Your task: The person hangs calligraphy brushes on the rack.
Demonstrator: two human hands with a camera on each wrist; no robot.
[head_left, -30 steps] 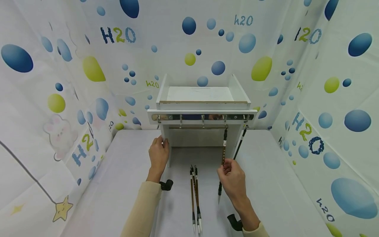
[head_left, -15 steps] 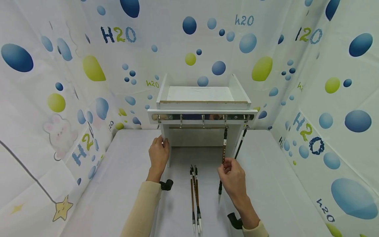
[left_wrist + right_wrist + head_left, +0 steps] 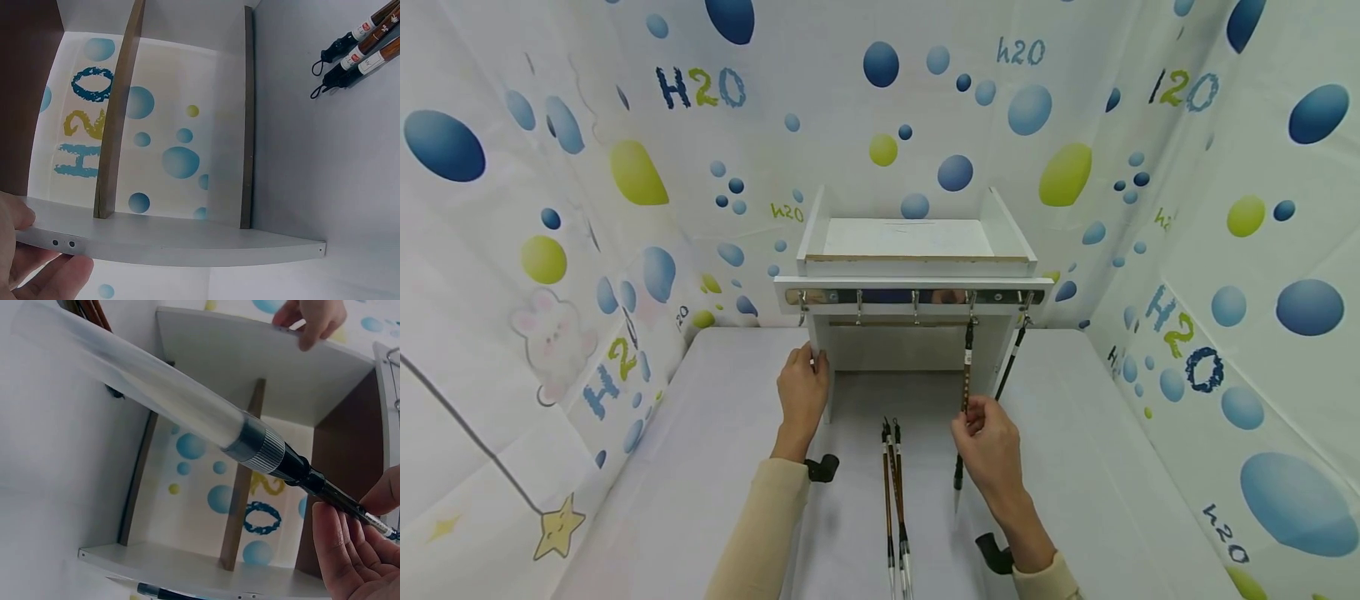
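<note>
"Listing what has just changed: which entry goes first?"

"Brush [image 3: 966, 387], one, in hand. Over the last second I have raised it very slightly, its top end shifting a touch to the left. All else lies as it did. I judge this to be fine fitting at a hook, and unfinished, since I have not let go."

"Location of that brush?"

"In front of the rack [image 3: 902, 237], nearly upright, clear cap [image 3: 181, 400] downward. Top end just at the fourth hook [image 3: 972, 302], counted from my left. Whether the loop is over the hook, I cannot tell."

"Condition of the fingers?"

"Right fingers [image 3: 331, 537]: closed in a pinch on the brush handle. Left fingers [image 3: 69, 275]: parted only by the thickness of the left side panel [image 3: 175, 250], which they grip, thumb inside, the others outside."

"And the counts?"

"Rack, one. Hooks [image 3: 915, 307], five, in one row. Brushes, five in all: one in my right fingers; one hanging brush [image 3: 1011, 367] at the fifth hook, slanted, partly hidden by my right hand; three lying brushes [image 3: 901, 500] on the table [image 3: 1112, 467], close together, top ends toward the rack. Hooks with nothing on them, three: first, second and third. Sleeves [image 3: 760, 533], two, pale."
</note>
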